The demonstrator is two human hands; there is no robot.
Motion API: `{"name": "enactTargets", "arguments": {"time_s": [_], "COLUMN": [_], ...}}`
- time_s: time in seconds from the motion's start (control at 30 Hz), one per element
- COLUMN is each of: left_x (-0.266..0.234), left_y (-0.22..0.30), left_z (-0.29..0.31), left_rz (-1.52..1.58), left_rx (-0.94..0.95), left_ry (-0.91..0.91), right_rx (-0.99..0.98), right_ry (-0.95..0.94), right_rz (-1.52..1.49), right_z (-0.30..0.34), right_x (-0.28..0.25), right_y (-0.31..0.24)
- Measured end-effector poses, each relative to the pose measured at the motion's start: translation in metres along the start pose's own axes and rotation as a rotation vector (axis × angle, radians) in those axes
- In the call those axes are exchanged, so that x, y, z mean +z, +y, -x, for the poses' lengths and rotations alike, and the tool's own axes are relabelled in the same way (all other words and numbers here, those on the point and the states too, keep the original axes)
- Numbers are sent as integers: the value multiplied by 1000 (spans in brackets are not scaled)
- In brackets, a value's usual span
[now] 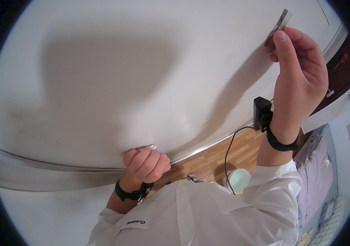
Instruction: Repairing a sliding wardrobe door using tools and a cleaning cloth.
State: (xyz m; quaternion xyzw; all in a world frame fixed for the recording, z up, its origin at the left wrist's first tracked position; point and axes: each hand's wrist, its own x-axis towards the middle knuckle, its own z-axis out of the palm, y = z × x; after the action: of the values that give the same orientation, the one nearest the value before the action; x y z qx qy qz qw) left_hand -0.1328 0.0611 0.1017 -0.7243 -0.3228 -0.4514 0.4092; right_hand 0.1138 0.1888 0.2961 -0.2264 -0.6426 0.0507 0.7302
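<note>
My right hand (300, 65) is raised at the upper right against a white wall-like surface (216, 45). Its thumb and fingers pinch a narrow flat strip (281, 23), greyish with a pale shiny edge. The strip points up and rests on or very close to the surface; which of the two I cannot tell. Low in the middle, my left hand (148, 164) is closed near the same surface. A small crumpled white and grey bit (149, 147) pokes out above its fingers, and the rest is hidden in the grip.
A pale green bucket (239, 180) stands on the wood floor (199, 166) below. From the black box (262, 114) on my right wrist a black cable hangs down. At right is a bed with a lilac cover (315, 176). A ledge-like edge (60, 168) runs along the lower left.
</note>
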Motion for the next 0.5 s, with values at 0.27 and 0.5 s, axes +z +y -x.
{"name": "enactTargets", "arguments": {"time_s": [0.27,0.5], "left_x": [-2,0], "left_y": [0,-1], "left_z": [-5,-2], "left_rz": [1,8], "left_rx": [-11,4], "left_ry": [2,9], "right_rx": [64,142], "right_ry": [-9,-46], "right_rz": [13,2], "right_z": [6,15], "right_x": [-1,-3], "right_y": [-7,-7]}}
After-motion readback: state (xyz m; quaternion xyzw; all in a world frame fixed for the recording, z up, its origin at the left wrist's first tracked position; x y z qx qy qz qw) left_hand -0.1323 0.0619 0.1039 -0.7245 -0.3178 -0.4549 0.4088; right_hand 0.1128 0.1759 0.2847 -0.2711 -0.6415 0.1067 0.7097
